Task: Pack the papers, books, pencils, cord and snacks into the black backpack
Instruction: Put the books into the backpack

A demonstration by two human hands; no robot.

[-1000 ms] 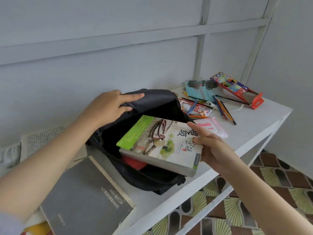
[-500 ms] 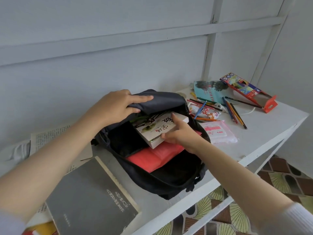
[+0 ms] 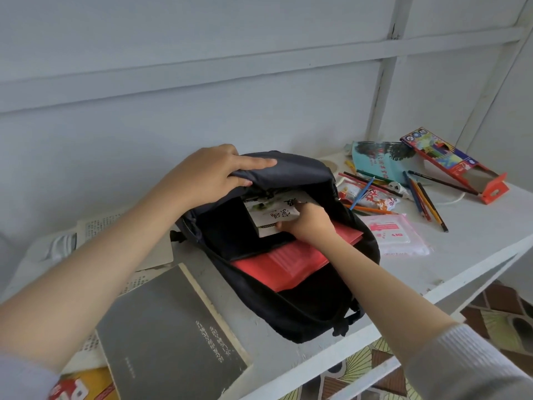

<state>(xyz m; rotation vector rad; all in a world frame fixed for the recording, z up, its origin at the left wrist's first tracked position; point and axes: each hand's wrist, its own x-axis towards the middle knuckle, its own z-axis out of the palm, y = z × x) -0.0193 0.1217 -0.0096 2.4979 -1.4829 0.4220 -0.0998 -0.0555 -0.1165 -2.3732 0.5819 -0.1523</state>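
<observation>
Nearest, a grey book (image 3: 170,336) lies on the table (image 3: 461,243) beside the open black backpack (image 3: 302,313). Inside it, the right hand (image 3: 308,223) pinches a white book (image 3: 274,216) with curled fingers (image 3: 284,225); the left hand (image 3: 207,174) grips the bag's top. Pencils (image 3: 424,202) lie beyond

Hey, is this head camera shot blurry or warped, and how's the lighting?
Head view: soft, even light, no glare, little blur; the wall rails bow from wide-angle distortion; the backpack is dark inside, hiding part of the book the right hand holds.
</observation>
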